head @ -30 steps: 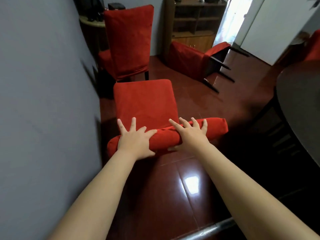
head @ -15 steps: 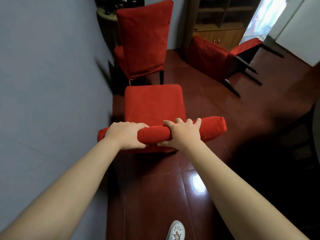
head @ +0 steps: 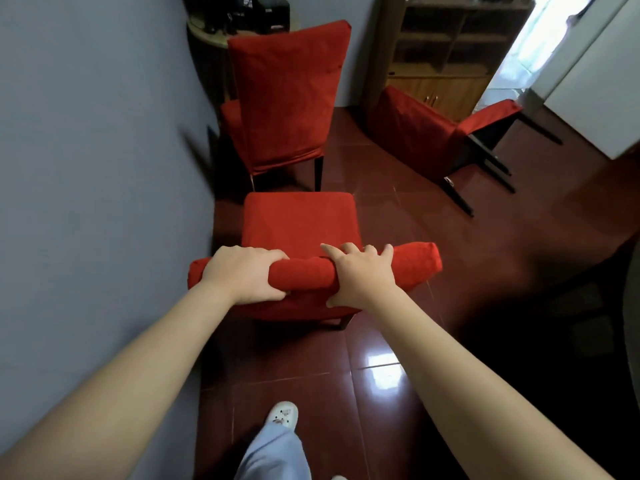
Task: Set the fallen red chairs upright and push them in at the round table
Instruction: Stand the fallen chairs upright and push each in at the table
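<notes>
A red chair [head: 299, 223] stands upright just in front of me, its seat facing away. My left hand [head: 242, 277] grips the left part of its backrest top, fingers curled over the edge. My right hand [head: 358, 275] holds the same top edge near the middle, fingers wrapped over it and thumb underneath. A second red chair [head: 289, 95] stands upright beyond it by the wall. A third red chair [head: 446, 133] lies on its side at the back right, dark legs pointing right. The dark round table's edge [head: 632, 306] shows at the far right.
A grey wall [head: 86, 202] runs close along the left. A wooden shelf cabinet [head: 446, 53] stands at the back, with a bright doorway and a white panel [head: 595, 88] to its right. The red tiled floor [head: 381, 375] is glossy. My white shoe [head: 284, 414] is below.
My fingers went from spread flat on the backrest top to curled round it. The view has risen and shifted, and the chair now sits squarer to me, a bit farther from the round table.
</notes>
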